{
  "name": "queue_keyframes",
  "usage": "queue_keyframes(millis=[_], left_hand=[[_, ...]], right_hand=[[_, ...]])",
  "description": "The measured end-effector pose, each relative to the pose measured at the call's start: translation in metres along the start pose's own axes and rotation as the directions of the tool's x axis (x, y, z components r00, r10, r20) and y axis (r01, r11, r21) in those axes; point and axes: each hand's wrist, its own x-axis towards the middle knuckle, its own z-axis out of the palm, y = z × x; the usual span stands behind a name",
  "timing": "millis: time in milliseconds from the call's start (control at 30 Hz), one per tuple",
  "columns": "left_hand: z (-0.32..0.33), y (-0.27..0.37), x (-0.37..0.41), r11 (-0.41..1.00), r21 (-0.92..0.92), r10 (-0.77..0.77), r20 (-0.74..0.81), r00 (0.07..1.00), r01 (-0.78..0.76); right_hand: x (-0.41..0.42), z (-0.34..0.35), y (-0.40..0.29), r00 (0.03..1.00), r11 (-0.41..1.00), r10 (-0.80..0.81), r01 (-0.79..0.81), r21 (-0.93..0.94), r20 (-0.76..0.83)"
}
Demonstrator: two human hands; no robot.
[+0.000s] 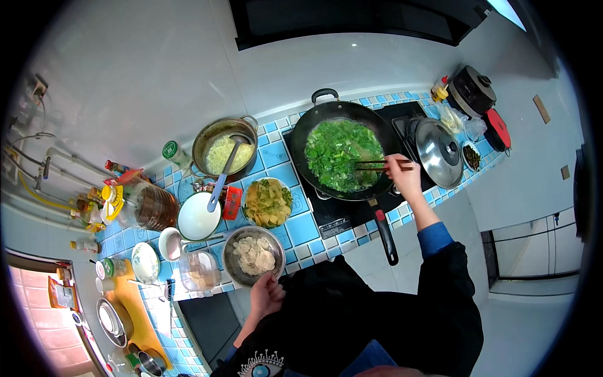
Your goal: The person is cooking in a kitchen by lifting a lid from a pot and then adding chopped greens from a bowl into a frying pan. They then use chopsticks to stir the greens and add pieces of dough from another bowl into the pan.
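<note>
Chopped leafy greens (341, 153) lie in liquid in a black wok (325, 110) on the gas stove. My right hand (406, 176) is shut on a pair of dark chopsticks (372, 165), their tips down in the greens at the wok's right side. My left hand (267, 294) is curled at the near rim of a steel bowl (278, 235) of pale dough-like mixture (254, 255); whether it grips the rim cannot be told. Beyond that bowl stands a plate of sliced food with green bits (267, 202).
A steel pot (198, 141) holds pale yellow food and a ladle (226, 172). The glass lid (435, 153) rests right of the wok, whose handle (387, 238) juts past the counter edge. A white bowl (199, 217) and large oil bottle (150, 203) stand left.
</note>
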Motion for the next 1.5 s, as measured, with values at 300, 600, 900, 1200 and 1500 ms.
queue_keyframes(millis=[300, 600, 900, 1200, 1500], left_hand=[[0.01, 0.004, 0.003, 1.0, 0.024, -0.02, 0.069, 0.997, 0.019], [0.002, 0.002, 0.001, 1.0, 0.0, -0.006, 0.017, 1.0, 0.006], [0.0, 0.0, 0.0, 0.999, 0.037, -0.001, 0.034, 0.999, 0.0], [-0.001, -0.002, 0.001, 1.0, 0.0, 0.013, 0.033, 0.999, -0.013], [0.0, -0.003, 0.001, 1.0, 0.006, -0.01, 0.026, 1.0, 0.01]], right_hand=[[0.004, 0.003, 0.027, 0.977, 0.974, 0.214, -0.212, 0.074, -0.016], [-0.008, 0.048, -0.004, 0.972, 0.962, 0.049, -0.108, 0.252, 0.232], [-0.008, 0.05, 0.001, 0.955, 0.96, -0.167, 0.214, -0.18, 0.245], [0.006, -0.011, -0.005, 0.991, 0.985, 0.127, -0.12, 0.124, -0.051], [0.013, 0.018, 0.042, 0.985, 0.954, 0.169, -0.153, 0.259, -0.042]])
